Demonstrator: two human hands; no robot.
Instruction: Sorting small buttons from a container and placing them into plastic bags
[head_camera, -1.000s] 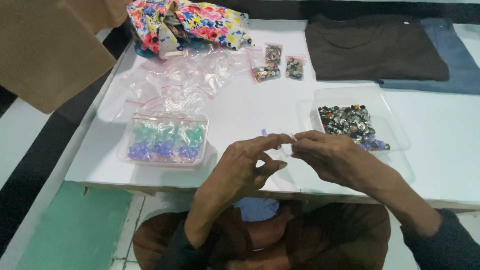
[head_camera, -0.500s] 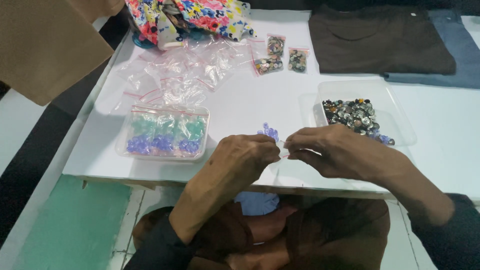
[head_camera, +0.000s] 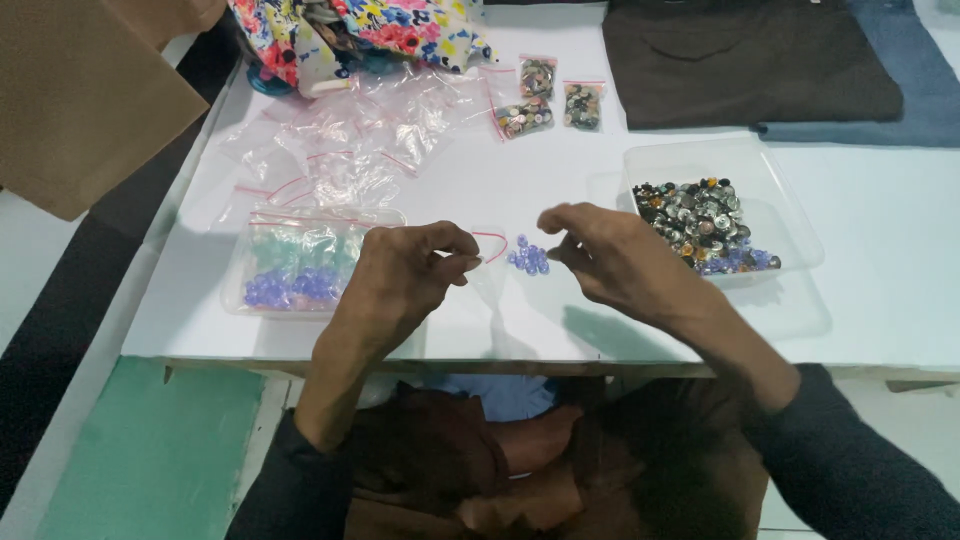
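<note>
My left hand (head_camera: 405, 275) pinches the mouth of a small clear zip bag (head_camera: 490, 262) with a red seal strip, held just above the white table (head_camera: 560, 170). A little heap of purple beads (head_camera: 528, 256) lies on the table between my hands. My right hand (head_camera: 612, 258) hovers beside the beads with its fingertips curled together over them; whether it holds a bead is hidden. A clear tray of mixed dark and metallic buttons (head_camera: 700, 215) sits just right of that hand. Left of my left hand a clear box (head_camera: 300, 262) holds bags of green and purple beads.
Several empty zip bags (head_camera: 340, 150) lie scattered at the back left, with three small filled bags (head_camera: 550, 100) behind the hands. A floral cloth bundle (head_camera: 360, 30), a dark brown garment (head_camera: 750, 60) and a blue one (head_camera: 900, 90) lie at the far edge. Brown cardboard (head_camera: 80, 100) overhangs the left.
My hands have come apart: they were pressed together on the small bag, and the right hand is now off it. The purple beads now lie in the open between them.
</note>
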